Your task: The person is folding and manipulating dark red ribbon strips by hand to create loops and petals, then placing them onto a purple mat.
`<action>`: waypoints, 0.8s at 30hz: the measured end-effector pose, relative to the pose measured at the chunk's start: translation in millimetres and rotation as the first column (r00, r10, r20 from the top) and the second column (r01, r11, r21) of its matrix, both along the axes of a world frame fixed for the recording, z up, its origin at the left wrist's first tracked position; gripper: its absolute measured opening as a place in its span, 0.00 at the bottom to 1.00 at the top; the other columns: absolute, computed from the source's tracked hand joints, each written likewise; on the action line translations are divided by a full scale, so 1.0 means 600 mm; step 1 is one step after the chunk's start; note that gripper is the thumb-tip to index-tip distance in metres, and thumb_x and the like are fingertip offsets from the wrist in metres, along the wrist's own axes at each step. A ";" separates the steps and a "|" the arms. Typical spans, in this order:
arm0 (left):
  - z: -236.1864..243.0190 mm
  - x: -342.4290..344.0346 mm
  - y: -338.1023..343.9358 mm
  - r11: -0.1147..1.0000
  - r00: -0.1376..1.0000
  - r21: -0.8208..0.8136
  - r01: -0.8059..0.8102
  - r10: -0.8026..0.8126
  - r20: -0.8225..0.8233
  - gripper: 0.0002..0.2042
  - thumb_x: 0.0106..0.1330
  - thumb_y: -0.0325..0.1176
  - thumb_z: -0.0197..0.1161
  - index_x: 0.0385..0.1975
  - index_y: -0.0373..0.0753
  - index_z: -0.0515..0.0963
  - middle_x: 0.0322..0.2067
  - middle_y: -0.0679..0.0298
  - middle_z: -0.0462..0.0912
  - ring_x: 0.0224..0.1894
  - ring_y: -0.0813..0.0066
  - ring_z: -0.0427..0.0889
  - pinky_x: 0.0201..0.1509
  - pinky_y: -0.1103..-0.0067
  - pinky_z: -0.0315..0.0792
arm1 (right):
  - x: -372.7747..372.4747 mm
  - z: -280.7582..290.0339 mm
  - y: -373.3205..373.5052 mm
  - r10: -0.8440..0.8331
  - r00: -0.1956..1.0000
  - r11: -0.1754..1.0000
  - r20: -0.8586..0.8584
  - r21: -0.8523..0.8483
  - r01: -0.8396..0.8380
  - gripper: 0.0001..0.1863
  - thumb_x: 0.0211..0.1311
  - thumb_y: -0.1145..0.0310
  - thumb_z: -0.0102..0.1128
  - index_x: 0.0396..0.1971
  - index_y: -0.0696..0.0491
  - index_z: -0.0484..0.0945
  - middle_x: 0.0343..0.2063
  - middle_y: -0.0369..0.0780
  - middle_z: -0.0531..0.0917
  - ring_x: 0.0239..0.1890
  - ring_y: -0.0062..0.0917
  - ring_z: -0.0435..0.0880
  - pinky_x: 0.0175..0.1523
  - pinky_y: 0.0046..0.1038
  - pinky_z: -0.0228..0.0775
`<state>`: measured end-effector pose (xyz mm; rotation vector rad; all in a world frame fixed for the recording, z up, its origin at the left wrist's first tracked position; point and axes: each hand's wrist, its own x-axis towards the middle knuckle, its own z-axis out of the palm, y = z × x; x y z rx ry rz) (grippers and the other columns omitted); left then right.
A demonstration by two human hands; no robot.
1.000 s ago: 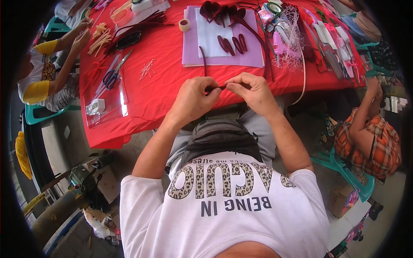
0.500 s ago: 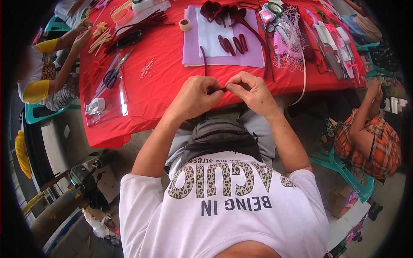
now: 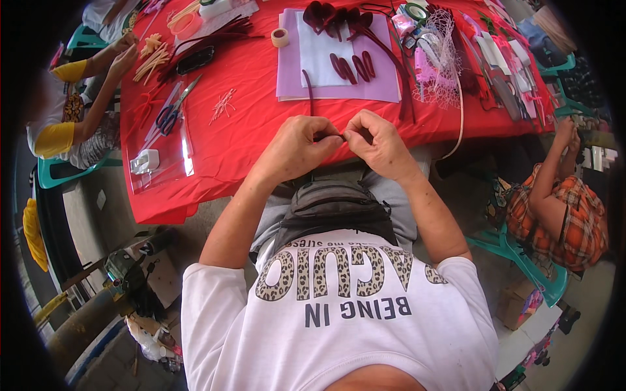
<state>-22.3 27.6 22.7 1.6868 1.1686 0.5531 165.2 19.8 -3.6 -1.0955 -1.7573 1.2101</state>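
My left hand is closed at the near edge of the red-covered table, and a dark red pipe cleaner sticks up from behind its knuckles. Thumb and forefinger of my right hand pinch close against the left fingertips, where a small dark bit of the pipe cleaner shows. Most of its length between the hands is hidden by my fingers. Beyond them, bent dark red loops and dark red petal-like shapes lie on white and purple sheets.
A tape roll, scissors, small pale sticks and a black phone lie on the red cloth. White netting and craft supplies crowd the right side. Other people sit left and right on green chairs.
My right hand has shifted very slightly, its fingertips still close to the left ones. My left hand has barely moved.
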 end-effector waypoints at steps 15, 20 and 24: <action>-0.003 -0.005 0.003 0.998 0.999 0.054 0.043 -0.041 -0.027 0.07 0.53 0.27 0.58 0.28 0.30 0.77 0.20 0.60 0.76 0.25 0.80 0.73 0.33 0.79 0.69 | 0.012 0.021 0.013 0.124 0.992 0.984 0.038 -0.136 -0.118 0.04 0.56 0.74 0.58 0.30 0.59 0.78 0.25 0.34 0.75 0.28 0.13 0.70 0.32 0.16 0.63; -0.010 -0.013 0.008 0.993 0.947 -0.047 -0.112 0.121 0.297 0.10 0.60 0.32 0.57 0.33 0.30 0.77 0.26 0.63 0.78 0.30 0.81 0.74 0.39 0.82 0.69 | 0.004 0.029 0.007 -0.030 0.996 1.000 0.083 -0.008 0.030 0.05 0.55 0.73 0.58 0.27 0.60 0.75 0.23 0.37 0.75 0.26 0.17 0.71 0.31 0.21 0.64; -0.019 -0.040 0.016 0.946 0.817 -0.194 -0.260 0.323 0.478 0.13 0.65 0.37 0.54 0.37 0.30 0.75 0.31 0.65 0.78 0.34 0.81 0.75 0.44 0.82 0.68 | 0.007 0.016 0.004 -0.197 0.980 0.974 0.025 0.122 0.192 0.05 0.54 0.73 0.58 0.26 0.60 0.73 0.22 0.38 0.75 0.24 0.18 0.72 0.30 0.22 0.64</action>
